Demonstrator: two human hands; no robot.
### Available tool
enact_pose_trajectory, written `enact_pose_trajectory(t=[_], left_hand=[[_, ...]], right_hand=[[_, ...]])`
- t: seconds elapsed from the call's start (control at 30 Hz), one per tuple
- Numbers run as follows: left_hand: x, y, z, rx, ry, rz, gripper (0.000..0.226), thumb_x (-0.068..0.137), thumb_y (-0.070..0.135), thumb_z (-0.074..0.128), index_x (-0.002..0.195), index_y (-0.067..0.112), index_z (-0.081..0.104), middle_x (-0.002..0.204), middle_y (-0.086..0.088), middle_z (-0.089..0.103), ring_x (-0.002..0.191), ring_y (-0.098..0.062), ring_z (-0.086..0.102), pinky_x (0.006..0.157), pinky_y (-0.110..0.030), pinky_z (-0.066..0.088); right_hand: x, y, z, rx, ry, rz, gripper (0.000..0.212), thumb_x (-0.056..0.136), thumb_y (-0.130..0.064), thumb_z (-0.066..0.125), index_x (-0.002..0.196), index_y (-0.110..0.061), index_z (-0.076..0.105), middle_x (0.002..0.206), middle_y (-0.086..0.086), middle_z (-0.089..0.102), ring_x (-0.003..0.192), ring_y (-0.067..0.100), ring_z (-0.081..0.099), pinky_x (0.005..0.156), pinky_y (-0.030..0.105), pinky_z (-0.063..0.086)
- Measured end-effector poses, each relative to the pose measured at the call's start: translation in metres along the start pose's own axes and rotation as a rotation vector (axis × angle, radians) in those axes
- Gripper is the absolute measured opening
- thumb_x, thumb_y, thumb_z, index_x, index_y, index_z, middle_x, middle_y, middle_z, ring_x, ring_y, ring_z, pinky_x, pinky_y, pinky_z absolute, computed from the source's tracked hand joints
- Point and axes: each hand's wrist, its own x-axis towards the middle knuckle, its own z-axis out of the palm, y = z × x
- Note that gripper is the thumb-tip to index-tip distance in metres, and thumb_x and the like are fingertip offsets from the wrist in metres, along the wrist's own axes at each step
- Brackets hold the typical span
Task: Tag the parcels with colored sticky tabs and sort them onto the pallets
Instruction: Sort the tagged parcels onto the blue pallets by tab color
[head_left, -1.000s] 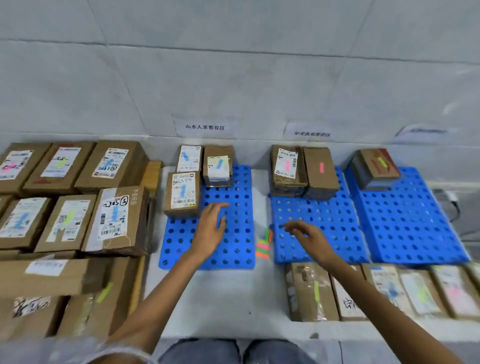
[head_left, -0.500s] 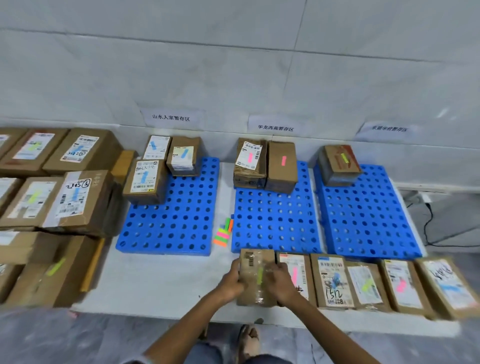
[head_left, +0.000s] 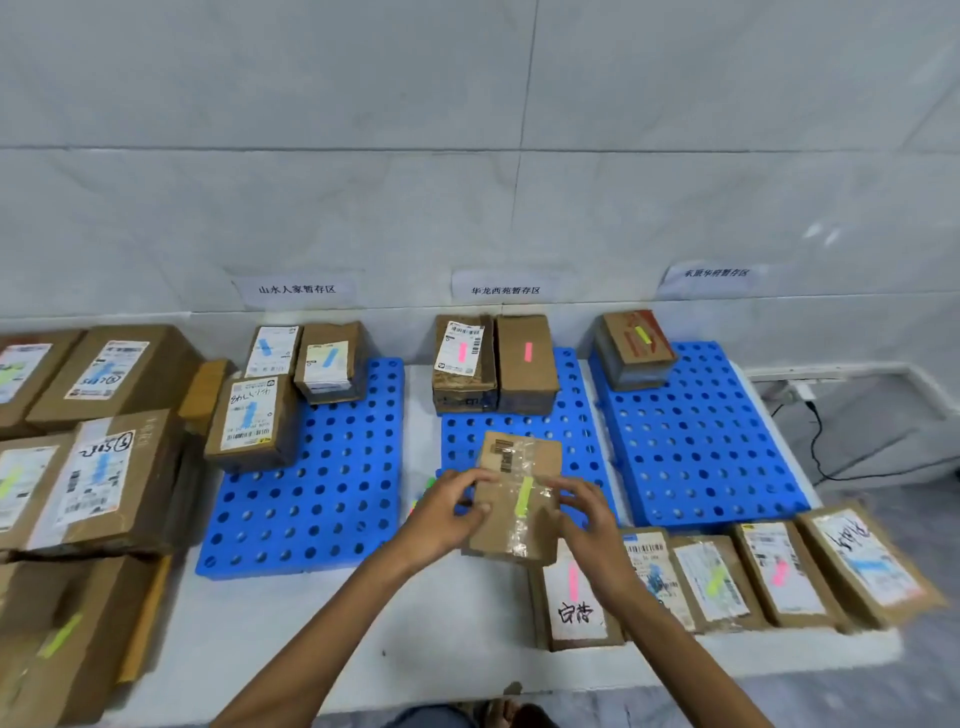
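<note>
Head view: a green-tabbed parcel (head_left: 501, 519) is gripped at both sides by curled fingers of the left hand (head_left: 444, 517) and right hand (head_left: 589, 522), over the middle pallet's (head_left: 576, 441) near edge.

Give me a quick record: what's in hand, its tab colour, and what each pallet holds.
in hand: small parcel, gripped by left hand and right hand
its tab: yellow-green
left pallet: three parcels, blue tabs
middle pallet: two parcels, pink tabs
right pallet: one parcel, yellow-green tab
likely destination: right pallet, by tab colour
</note>
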Motion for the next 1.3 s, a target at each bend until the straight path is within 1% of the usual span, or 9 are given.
enact_pose_trajectory(t=[0.13,0.3,0.5,0.7,0.77,0.87,1.07,1.13,1.3], left_hand=[[0.044,0.049,0.029,-0.049,-0.02,0.087,0.033,0.091,0.014,0.056,0.122,0.026,0.054,0.125,0.003,0.047,0.1,-0.007,0.054,0.074,-0.011,0.049],[0.1,0.082,0.09,-0.069,-0.116,0.034,0.034,0.094,0.015,0.053,0.126,0.025,0.05,0.13,0.005,0.044,0.106,-0.011,0.051,0.084,-0.028,0.048],[0.172,0.088,0.17,-0.127,-0.088,-0.122,0.036,0.093,0.0,0.048,0.126,0.015,0.05,0.135,-0.004,0.045,0.109,-0.015,0.051,0.077,-0.023,0.048],[0.237,0.081,0.22,-0.09,-0.016,-0.191,0.045,0.087,0.002,0.059,0.128,0.017,0.046,0.138,-0.001,0.042,0.129,-0.018,0.04,0.094,-0.022,0.041],[0.253,0.085,0.225,-0.149,0.003,-0.229,0.055,0.086,0.004,0.061,0.134,0.017,0.038,0.138,0.002,0.038,0.127,-0.014,0.038,0.094,-0.025,0.041],[0.268,0.091,0.227,-0.235,0.018,-0.272,0.06,0.088,-0.002,0.055,0.139,0.016,0.03,0.143,-0.002,0.034,0.128,-0.017,0.037,0.088,-0.026,0.045],[0.276,0.103,0.209,-0.162,0.02,-0.291,0.057,0.095,0.001,0.044,0.145,0.018,0.022,0.153,-0.005,0.022,0.137,-0.023,0.031,0.082,-0.024,0.041],[0.26,0.104,0.192,-0.112,0.046,-0.267,0.054,0.097,0.005,0.043,0.145,0.02,0.025,0.151,-0.005,0.026,0.131,-0.022,0.039,0.076,-0.025,0.044],[0.188,0.069,0.153,-0.073,0.091,-0.202,0.04,0.097,0.005,0.044,0.136,0.014,0.039,0.137,-0.008,0.043,0.127,-0.022,0.042,0.095,-0.037,0.046]], right_hand=[[0.022,-0.005,-0.05,0.055,0.174,-0.019,0.031,0.09,-0.006,0.055,0.113,-0.026,0.061,0.122,-0.007,0.054,0.113,0.005,0.052,0.092,0.026,0.045],[0.058,0.028,-0.125,0.02,0.288,0.148,0.034,0.093,-0.002,0.048,0.125,-0.009,0.056,0.124,0.006,0.057,0.12,0.023,0.051,0.1,0.047,0.045],[0.115,0.069,-0.192,-0.052,0.171,0.208,0.039,0.094,0.004,0.044,0.131,-0.001,0.049,0.143,0.008,0.043,0.133,0.023,0.04,0.095,0.022,0.04],[0.172,0.101,-0.23,-0.119,-0.053,0.228,0.056,0.092,0.015,0.038,0.143,-0.004,0.03,0.156,0.004,0.016,0.134,0.009,0.029,0.097,0.021,0.042],[0.193,0.105,-0.234,-0.237,-0.098,0.171,0.056,0.093,0.013,0.035,0.145,-0.002,0.022,0.156,0.007,0.01,0.142,0.019,0.02,0.094,-0.002,0.029],[0.213,0.112,-0.239,-0.38,-0.147,0.123,0.057,0.093,0.012,0.034,0.146,0.0,0.016,0.156,0.011,0.005,0.144,0.024,0.012,0.095,0.0,0.017],[0.218,0.112,-0.256,-0.589,-0.116,0.044,0.057,0.095,0.0,0.042,0.147,-0.005,0.018,0.155,0.012,0.014,0.144,0.029,0.012,0.118,0.037,0.014],[0.202,0.101,-0.256,-0.57,-0.041,0.005,0.052,0.094,-0.001,0.044,0.144,-0.006,0.03,0.15,0.011,0.028,0.141,0.026,0.023,0.116,0.034,0.022],[0.122,0.079,-0.219,-0.297,-0.136,0.011,0.024,0.096,-0.003,0.044,0.108,-0.014,0.061,0.104,0.002,0.064,0.093,0.009,0.06,0.081,0.018,0.05]])
